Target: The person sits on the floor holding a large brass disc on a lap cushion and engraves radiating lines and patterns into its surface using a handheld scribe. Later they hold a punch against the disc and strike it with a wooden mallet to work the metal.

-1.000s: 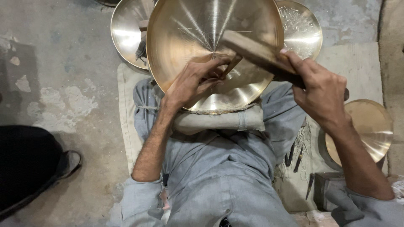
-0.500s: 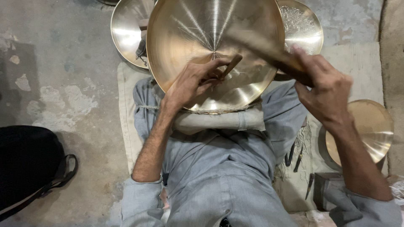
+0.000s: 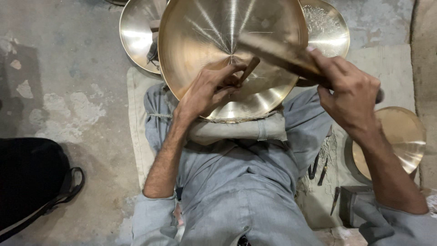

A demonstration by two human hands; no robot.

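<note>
A large shiny brass bowl [image 3: 209, 36] rests tilted on my lap, its inside facing up. My left hand [image 3: 211, 89] lies inside the bowl and pinches a small wooden-handled punch [image 3: 249, 69] held against the metal. My right hand [image 3: 348, 93] grips a wooden mallet [image 3: 282, 54], blurred from motion, its head over the bowl just right of the punch. My legs in grey trousers stretch under the bowl.
More brass bowls lie behind at the left [image 3: 136, 34] and right [image 3: 330, 29], and one at my right side [image 3: 400, 136]. Small metal tools [image 3: 318, 166] lie on a cloth by my right leg. A black bag [image 3: 32, 177] sits at the left on the concrete floor.
The mallet has swung up and to the right, then come back toward the punch. My left hand has stayed on the punch. The black bag at the left has shifted slightly in view.
</note>
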